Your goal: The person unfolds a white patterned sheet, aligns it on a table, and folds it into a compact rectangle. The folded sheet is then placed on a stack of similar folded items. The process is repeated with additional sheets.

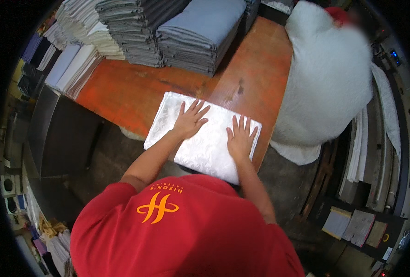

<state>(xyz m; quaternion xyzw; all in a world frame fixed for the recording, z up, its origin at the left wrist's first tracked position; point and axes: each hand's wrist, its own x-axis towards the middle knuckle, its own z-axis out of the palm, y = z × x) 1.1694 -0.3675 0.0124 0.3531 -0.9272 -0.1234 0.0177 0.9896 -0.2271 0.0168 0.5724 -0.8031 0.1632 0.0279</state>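
Note:
A folded white patterned cloth (208, 143) lies at the near edge of the orange-brown wooden table (135, 87), partly overhanging it. My left hand (191, 121) rests flat on the cloth's upper left part, its fingers spread. Toward the cloth's right edge, my right hand (241, 138) also lies flat with the fingers apart. Neither hand grips anything. Both forearms reach forward from the red shirt I wear.
Tall stacks of folded grey cloths (191, 51) and white cloths (82, 34) stand along the table's far side. On the right, a person holds up a large white cloth (327, 87). Beyond hang long white cloths (359, 145), with papers (352, 226) below. A dark metal cabinet (64, 147) stands left.

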